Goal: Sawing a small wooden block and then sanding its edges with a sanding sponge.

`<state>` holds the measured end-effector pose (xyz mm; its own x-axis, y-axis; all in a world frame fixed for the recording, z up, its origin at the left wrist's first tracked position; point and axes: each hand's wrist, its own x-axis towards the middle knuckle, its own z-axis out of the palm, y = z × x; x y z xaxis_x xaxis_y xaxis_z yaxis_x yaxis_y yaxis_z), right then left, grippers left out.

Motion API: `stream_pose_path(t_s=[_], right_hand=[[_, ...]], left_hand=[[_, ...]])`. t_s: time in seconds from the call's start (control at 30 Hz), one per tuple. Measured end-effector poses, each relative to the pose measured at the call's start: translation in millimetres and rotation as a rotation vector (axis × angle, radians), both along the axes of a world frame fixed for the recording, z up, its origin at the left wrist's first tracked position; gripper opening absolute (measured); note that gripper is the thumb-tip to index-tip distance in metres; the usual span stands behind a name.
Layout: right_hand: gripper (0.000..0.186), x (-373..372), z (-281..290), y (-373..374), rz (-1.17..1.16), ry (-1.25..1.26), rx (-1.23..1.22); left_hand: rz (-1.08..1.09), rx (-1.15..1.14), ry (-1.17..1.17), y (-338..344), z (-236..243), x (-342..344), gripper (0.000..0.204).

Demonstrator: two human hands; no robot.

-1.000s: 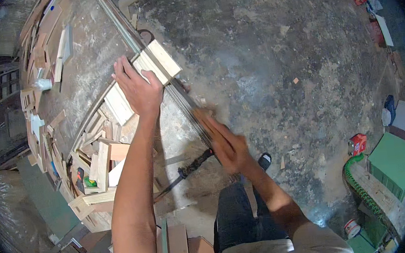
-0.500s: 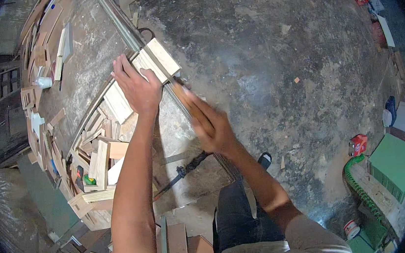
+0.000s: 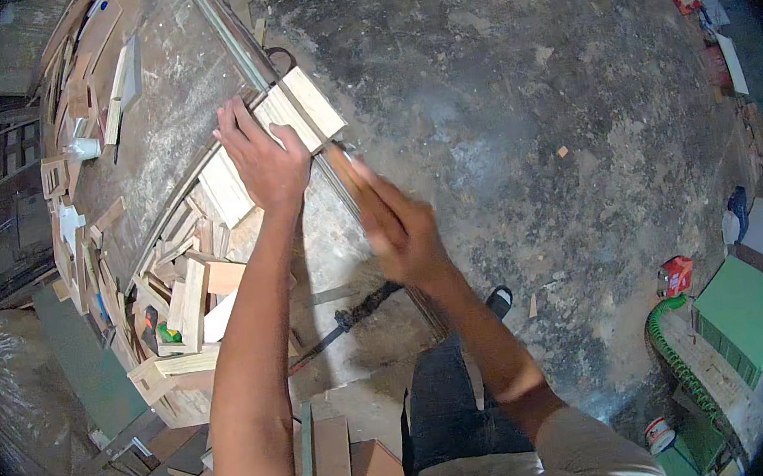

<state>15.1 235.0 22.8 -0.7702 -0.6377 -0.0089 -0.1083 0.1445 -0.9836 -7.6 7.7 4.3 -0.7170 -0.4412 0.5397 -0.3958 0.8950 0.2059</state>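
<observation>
A pale wooden board (image 3: 226, 191) lies across the edge of a low work surface, its far end (image 3: 318, 96) jutting out past that edge. My left hand (image 3: 274, 167) presses down on the board from above, fingers stretched out and thumb apart. In my right hand (image 3: 407, 231) is a hand saw, gripped by its long wooden handle (image 3: 359, 183). The saw's thin dark blade (image 3: 298, 105) lies across the board, just right of my left hand. My right hand is blurred, and its grip partly hides the handle.
Loose wood offcuts (image 3: 189, 305) crowd the near left, with a clear plastic cup (image 3: 84, 148) beyond. A dark bar clamp (image 3: 344, 321) sits below my right hand. On the right are a green coiled hose (image 3: 666, 338), a green box (image 3: 747, 311) and a red package (image 3: 676, 275).
The whole view has shifted slightly. My right hand and the saw are blurred in both frames and stay nearly in place against the board; my left hand remains on it.
</observation>
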Motion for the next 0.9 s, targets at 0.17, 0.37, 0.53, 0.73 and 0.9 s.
stream_pose_path(t_s=[0.17, 0.37, 0.53, 0.73, 0.9], right_hand=[[0.061, 43.7, -1.3, 26.4, -0.062, 0.016, -0.256], [0.056, 56.8, -4.5, 65.9, -0.041, -0.018, -0.169], [0.055, 13.5, -22.2, 2.7, -0.07, -0.001, -0.135], [0.053, 73.5, -5.3, 89.2, -0.068, 0.046, -0.225], [0.06, 19.0, -27.4, 23.0, 0.025, -0.031, -0.191]], left_hand=[[0.018, 0.005, -0.008, -11.3, 1.0, 10.6, 0.062], [0.016, -0.01, -0.015, -5.9, 2.8, 8.8, 0.064], [-0.009, -0.007, -0.018, -5.7, -1.7, 2.2, 0.064], [0.012, -0.025, -0.016, -9.7, 6.0, 14.0, 0.063], [-0.003, 0.012, -0.028, -3.4, -1.0, 3.8, 0.066]])
